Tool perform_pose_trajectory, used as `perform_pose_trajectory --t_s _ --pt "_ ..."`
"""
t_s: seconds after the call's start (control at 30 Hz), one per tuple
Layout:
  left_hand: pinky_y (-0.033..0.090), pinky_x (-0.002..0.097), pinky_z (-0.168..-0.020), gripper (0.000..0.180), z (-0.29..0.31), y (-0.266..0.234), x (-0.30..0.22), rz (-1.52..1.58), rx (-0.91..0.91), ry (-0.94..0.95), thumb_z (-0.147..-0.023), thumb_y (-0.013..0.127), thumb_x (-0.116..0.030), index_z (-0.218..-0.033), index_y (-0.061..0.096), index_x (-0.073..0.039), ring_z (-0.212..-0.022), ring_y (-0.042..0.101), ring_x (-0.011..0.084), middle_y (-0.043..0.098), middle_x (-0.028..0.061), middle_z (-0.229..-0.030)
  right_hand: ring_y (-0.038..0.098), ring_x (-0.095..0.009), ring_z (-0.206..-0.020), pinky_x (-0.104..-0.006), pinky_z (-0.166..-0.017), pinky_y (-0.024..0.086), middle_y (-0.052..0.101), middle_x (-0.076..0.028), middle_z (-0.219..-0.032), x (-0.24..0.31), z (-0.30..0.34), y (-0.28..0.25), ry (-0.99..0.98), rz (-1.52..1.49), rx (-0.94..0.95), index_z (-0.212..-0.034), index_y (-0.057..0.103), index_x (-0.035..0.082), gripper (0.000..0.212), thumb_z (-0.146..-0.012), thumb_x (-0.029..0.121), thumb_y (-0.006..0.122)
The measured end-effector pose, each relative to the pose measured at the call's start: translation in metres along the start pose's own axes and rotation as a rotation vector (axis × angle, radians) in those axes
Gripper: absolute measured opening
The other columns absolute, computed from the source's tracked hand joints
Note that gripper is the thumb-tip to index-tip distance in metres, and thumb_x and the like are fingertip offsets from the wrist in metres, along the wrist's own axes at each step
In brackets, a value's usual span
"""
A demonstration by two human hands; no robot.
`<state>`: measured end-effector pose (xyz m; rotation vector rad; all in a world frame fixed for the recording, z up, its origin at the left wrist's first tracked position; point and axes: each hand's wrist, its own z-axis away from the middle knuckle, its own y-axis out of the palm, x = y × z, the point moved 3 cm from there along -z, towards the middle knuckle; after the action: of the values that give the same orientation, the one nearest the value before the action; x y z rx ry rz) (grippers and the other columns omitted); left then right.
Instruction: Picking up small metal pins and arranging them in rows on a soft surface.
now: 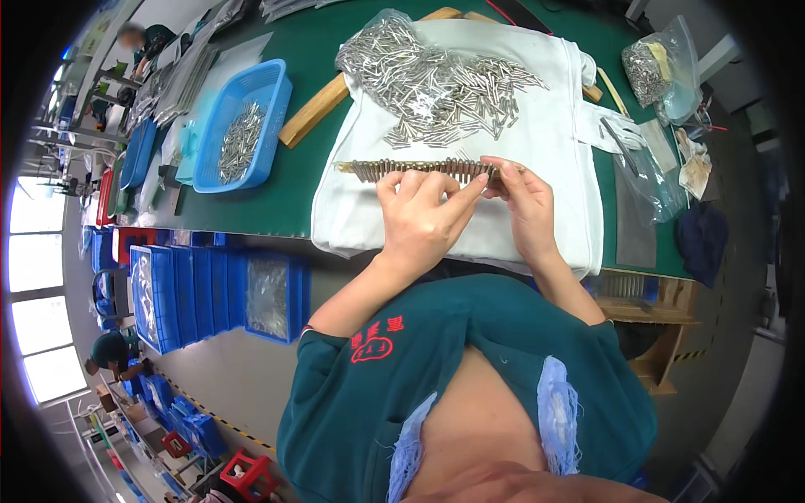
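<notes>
A long narrow metal strip (352, 167) lined with a row of small metal pins lies crosswise in front of me, above a white cloth (344, 222). My right hand (527, 205) pinches its right end between thumb and fingers. My left hand (421, 214) is curled against the near side of the row, its thumb and index fingertip close to my right fingers. Whether a loose pin sits in those left fingertips is too small to tell. Just beyond the strip, a heap of shiny metal pins (470, 105) spills from a clear plastic bag (381, 42) onto the cloth.
A blue basket (275, 88) with more pins stands at left. Wooden bars (312, 111) lie under the cloth's sides. At right are a bag of small metal parts (647, 74), a white glove (599, 124) and a dark blue cloth (701, 241). Blue bins (197, 293) stand below the table's left edge.
</notes>
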<state>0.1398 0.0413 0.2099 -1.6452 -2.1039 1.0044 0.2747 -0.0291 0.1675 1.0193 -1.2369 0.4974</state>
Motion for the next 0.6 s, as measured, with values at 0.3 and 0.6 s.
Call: perform_pose_trajectory --t_s 0.3,0.6 --pt "0.031 0.0312 -0.073 0.024 0.001 -0.002 -0.010 0.131 0.017 0.108 -0.073 0.075 -0.019 -0.097 0.073 -0.021 -0.070 0.047 0.0114 0.050 -0.0077 -0.069 0.061 -0.009 -0.083 -0.0235 -0.075 0.048 0.067 -0.006 -0.095 -0.005 0.002 -0.013 0.061 -0.058 -0.040 -0.113 0.065 -0.002 0.036 -0.099 0.029 0.051" --pt "0.049 0.0307 -0.084 0.036 0.032 0.038 0.044 1.316 0.198 -0.884 -0.097 0.056 -0.020 -0.126 0.051 0.002 -0.100 0.059 0.0156 0.061 0.0071 -0.112 0.065 -0.017 -0.091 -0.0268 -0.077 0.050 0.067 -0.011 -0.103 -0.008 0.005 -0.028 0.148 -0.212 -0.171 -0.117 0.059 -0.004 0.037 -0.100 0.027 0.048"
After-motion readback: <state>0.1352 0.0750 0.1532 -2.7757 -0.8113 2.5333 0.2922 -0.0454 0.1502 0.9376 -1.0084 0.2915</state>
